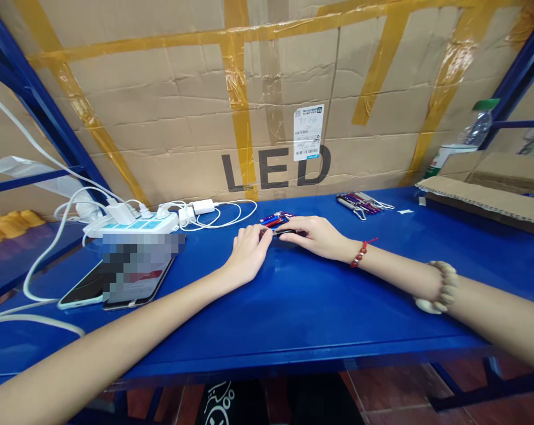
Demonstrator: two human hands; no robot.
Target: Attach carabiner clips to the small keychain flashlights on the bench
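Observation:
A slim black tube [286, 233], perhaps a penlight, lies between my hands just above the blue table. My right hand [318, 237] pinches it between thumb and fingers, which cover part of it. The fingers of my left hand [248, 254] are closed at its left end. Right behind my fingertips are a few small blue, red and purple metal tubes [276, 219]. Farther right on the table lies a group of silver and dark red tubes [362, 203] with carabiner clips.
Two phones [83, 287] lie at the left, in front of a white power strip [136, 224] with plugs and cables. A cardboard box [488, 198] and a green-capped bottle [468, 136] stand at the right. Behind the blue table [320, 313] rises a large taped carton [178, 112].

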